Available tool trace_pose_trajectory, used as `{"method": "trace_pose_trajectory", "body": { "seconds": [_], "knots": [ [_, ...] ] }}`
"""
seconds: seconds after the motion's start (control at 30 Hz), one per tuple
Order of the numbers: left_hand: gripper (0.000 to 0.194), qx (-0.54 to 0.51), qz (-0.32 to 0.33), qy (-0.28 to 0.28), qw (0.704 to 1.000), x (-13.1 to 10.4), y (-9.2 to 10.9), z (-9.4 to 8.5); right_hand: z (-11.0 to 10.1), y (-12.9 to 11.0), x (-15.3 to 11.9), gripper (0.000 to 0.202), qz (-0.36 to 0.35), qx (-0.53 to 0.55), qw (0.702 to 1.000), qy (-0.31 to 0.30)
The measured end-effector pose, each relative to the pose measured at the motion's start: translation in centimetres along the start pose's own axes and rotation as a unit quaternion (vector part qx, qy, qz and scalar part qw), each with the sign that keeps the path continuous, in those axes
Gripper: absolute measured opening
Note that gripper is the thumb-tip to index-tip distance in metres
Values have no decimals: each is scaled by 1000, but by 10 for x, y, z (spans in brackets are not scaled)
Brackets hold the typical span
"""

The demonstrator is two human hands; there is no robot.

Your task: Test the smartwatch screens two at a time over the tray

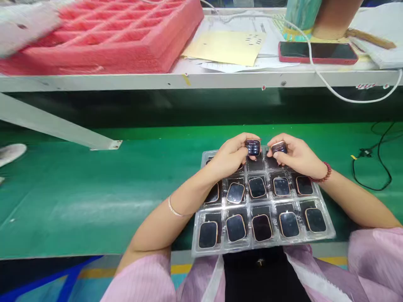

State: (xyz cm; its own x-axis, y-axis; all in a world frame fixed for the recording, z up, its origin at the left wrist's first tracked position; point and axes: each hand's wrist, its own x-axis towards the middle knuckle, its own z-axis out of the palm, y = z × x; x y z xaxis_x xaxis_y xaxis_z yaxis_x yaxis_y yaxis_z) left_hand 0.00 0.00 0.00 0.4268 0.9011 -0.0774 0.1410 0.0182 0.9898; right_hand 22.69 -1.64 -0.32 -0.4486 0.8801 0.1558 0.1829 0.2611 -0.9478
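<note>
Left hand (231, 158) pinches one watch (253, 147), right hand (299, 158) pinches a second watch (279, 147), both lit above the tray (208, 252)!

Too small, covered or cropped
Both held watches (278, 147) show print (252, 148) too small to read. The left hand (231, 154) and forearm (179, 191) hide part of the tray (220, 250); the view's left edge crops the foam (103, 63) and a shoe (11, 154).
</note>
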Motion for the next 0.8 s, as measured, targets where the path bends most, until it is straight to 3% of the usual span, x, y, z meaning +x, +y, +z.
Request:
{"method": "trace_pose_trajectory", "body": {
  "seconds": [0.23,0.37,0.5,0.73,0.8],
  "knots": [
    [25,-1,31,13,999,-3,5,2,-2,4,-1,34,33,45,997,-45],
    [39,-7,48,15,999,-5,6,2,-3,5,-2,44,16,52,997,-50],
    [26,-24,33,-11,999,-6,7,2,-3,3,-2,27,42,73,996,-39],
    [47,-24,39,0,999,-6,6,1,-3,2,-1,37,44,79,996,-17],
    [38,-19,34,-14,999,-6,5,1,-3,2,-1,32,49,78,996,-18]
  ]
}}
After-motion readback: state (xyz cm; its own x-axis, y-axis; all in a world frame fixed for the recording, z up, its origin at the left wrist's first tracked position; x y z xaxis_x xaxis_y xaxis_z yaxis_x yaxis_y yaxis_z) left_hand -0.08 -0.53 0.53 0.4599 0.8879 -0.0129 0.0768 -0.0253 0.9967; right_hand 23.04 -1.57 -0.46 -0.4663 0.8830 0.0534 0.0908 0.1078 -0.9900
